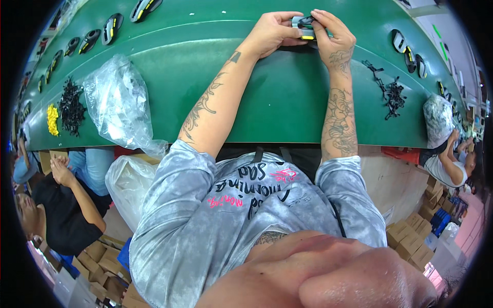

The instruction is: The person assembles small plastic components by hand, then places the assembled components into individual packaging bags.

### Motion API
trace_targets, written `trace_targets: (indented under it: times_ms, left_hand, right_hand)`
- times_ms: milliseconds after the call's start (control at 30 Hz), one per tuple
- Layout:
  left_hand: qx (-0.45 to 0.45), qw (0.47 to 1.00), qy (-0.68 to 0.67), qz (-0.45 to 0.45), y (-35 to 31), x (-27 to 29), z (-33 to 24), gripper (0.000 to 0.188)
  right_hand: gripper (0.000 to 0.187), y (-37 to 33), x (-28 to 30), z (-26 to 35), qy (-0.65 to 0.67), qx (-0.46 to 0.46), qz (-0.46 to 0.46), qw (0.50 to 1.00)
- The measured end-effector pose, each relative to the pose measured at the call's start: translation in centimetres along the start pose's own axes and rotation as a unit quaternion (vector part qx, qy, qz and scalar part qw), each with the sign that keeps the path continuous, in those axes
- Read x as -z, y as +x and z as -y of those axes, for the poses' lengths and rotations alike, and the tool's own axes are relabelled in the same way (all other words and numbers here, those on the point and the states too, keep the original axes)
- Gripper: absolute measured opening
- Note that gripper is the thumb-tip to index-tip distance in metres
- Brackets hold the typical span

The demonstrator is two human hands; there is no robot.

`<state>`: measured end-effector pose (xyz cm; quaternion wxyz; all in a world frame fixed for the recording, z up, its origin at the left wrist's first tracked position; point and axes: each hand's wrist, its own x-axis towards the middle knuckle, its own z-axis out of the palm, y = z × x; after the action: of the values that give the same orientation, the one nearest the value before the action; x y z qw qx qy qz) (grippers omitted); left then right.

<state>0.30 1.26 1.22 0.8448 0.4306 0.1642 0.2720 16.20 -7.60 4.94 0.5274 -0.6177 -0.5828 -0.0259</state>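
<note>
Over the far middle of the green worktable (195, 77), both my hands meet at a small grey and black tool body (307, 36) with a yellow strip. My left hand (272, 35) grips its left side between thumb and fingers. My right hand (335, 40) is closed at its right side, thumb and fingertips pressed at the black part along its top. Whether that black part is separate from the body I cannot tell. Fingers hide much of the tool body. To the right of my right forearm lies a loose pile of small black clips (394, 97).
At left are a clear plastic bag (117, 95), small black parts (72, 107) and yellow pieces (52, 120). Similar tool bodies (112, 29) line the table's far left; others (409, 58) lie far right. A filled bag (438, 120) sits right. People sit on both sides; cardboard boxes (411, 237) stand behind.
</note>
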Motion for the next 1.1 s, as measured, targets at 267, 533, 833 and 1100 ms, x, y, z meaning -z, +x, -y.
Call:
trace_targets:
  times_ms: [267,533,833,1100]
  left_hand:
    - [-0.019,0.996,-0.072,0.043,0.3,1.0,-0.2,0.044]
    - [-0.02,1.0,0.01,-0.018,-0.3,-0.6,0.0,0.039]
    - [-0.072,0.996,0.051,-0.002,-0.7,-0.9,0.5,0.056]
    - [-0.07,0.997,-0.01,0.037,-0.3,-0.4,0.0,0.069]
  right_hand:
    - [0.019,0.6,-0.2,1.2,-0.135,0.172,0.0,0.976]
    - [0.013,-0.4,0.0,1.6,0.031,-0.037,0.046,0.998]
    - [0.019,-1.2,0.5,-3.9,0.246,-0.27,-0.003,0.931]
    - [0.032,-1.4,0.7,-3.9,0.011,-0.175,-0.008,0.984]
